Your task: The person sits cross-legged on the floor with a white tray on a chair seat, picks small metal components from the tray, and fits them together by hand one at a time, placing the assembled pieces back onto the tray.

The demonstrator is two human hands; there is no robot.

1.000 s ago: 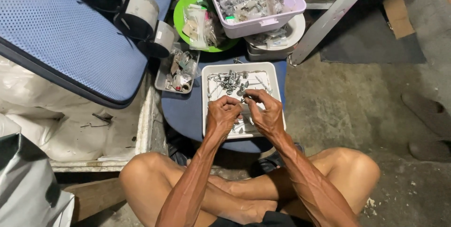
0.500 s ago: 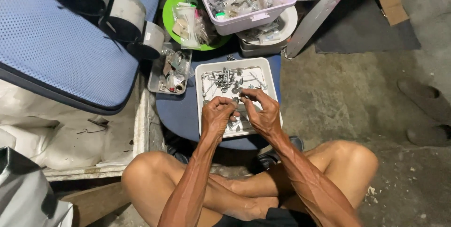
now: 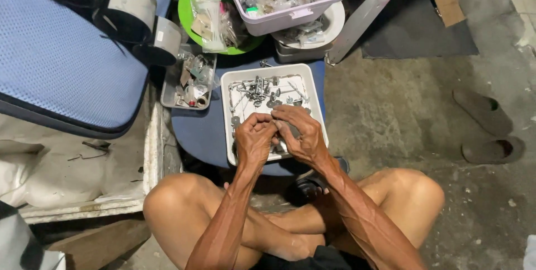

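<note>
Since the earlier frame, the hands are drawn closer together. A small metal piece [image 3: 277, 130], its long axis hidden, is pinched between the curled left hand [image 3: 254, 137] and right hand [image 3: 301, 136], directly above the white tray [image 3: 315, 88] of fasteners.

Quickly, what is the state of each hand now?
Left hand: fingers curled shut over the white tray; what it holds cannot be told.
Right hand: fingers curled, touching the left; what it holds cannot be told.
</note>
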